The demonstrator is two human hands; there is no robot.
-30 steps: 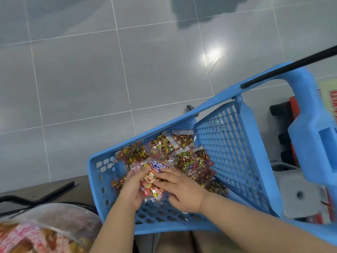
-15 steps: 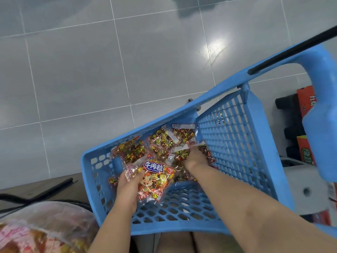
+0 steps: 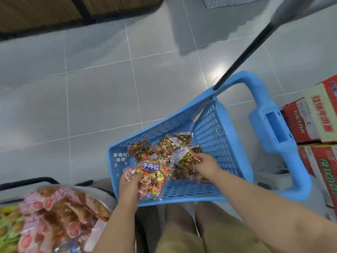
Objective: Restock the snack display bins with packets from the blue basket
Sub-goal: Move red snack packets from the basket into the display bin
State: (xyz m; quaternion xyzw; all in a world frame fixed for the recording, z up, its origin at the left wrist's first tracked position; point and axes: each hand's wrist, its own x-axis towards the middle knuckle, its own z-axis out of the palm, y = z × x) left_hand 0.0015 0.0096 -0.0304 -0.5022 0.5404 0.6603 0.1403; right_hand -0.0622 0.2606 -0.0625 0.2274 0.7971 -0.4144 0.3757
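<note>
The blue basket (image 3: 215, 128) stands on the floor in front of me, with several clear packets of gold-and-red wrapped snacks (image 3: 164, 145) heaped in its far corner. My left hand (image 3: 130, 181) grips a beef-cube packet (image 3: 155, 177) with a blue label, held just above the basket's near left side. Deeper in the basket, my right hand (image 3: 205, 164) pinches another snack packet (image 3: 189, 157) on top of the heap. A snack display bin (image 3: 60, 214) with pink-wrapped packets sits at lower left.
The basket's blue handle frame (image 3: 273, 128) and black pull bar (image 3: 242, 55) rise to the right. Red cartons (image 3: 313, 117) are stacked at the right edge. Grey floor tiles (image 3: 91, 88) spread beyond the basket. My knees (image 3: 197, 230) are below the basket.
My right hand let go of the beef-cube packet, reached into the heap and took hold of another packet. My left hand kept its packet. The view tilted up.
</note>
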